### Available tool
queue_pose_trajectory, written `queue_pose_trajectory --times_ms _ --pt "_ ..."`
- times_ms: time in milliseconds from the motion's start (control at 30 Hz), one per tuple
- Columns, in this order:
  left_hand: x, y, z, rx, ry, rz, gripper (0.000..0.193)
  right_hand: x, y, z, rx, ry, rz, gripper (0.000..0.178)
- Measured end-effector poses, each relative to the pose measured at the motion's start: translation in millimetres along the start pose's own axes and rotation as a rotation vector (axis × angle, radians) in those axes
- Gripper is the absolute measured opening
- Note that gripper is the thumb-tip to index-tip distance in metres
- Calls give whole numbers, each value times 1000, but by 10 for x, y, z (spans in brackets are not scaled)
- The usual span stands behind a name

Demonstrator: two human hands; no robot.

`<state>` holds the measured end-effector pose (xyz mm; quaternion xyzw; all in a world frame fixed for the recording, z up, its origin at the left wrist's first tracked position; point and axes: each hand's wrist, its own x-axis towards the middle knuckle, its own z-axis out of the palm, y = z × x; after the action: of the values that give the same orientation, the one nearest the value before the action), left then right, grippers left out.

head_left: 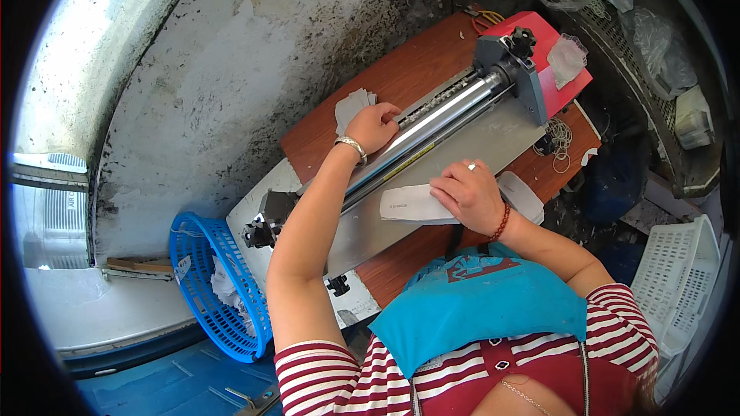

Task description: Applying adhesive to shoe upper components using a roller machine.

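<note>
Pinches white pieces (407, 203) in right fingers (447, 189), slantwise before roller (439, 119); curls left fingers (385, 110) nearer, at its far edge, cannot tell if pinching.

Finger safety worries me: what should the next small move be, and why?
Probably ease the left hand back from the metal roller: the two look very close, and I can't tell whether the roller turns. The right hand holds white pieces on the near side.
</note>
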<state>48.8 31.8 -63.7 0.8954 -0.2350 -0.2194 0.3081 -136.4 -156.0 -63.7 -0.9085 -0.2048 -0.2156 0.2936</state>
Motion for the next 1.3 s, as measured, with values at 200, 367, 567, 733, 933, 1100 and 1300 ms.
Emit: queue_pose_trajectory --times_ms 200,367,567,733,933,1100,1300 --pt "-41 62 10 -29 21 -14 33 26 -35 -20 -30 -17 -39 15" --pt "-67 74 21 -22 42 -14 33 43 -18 16 3 -20 -59 13" --pt "-76 65 51 -38 77 -6 33 58 -52 46 44 -63 -17 17" --pt "-76 51 66 -42 88 4 32 78 -95 25 -3 -24 -57 20" --pt "-84 55 78 -50 89 9 32 74 -109 46 2 44 -88 16" --pt "-89 74 69 -47 90 34 32 86 -14 -10 409 -62 122 6" --pt "-83 81 60 -84 40 -40 33 87 476 -251 810 -347 678 12"
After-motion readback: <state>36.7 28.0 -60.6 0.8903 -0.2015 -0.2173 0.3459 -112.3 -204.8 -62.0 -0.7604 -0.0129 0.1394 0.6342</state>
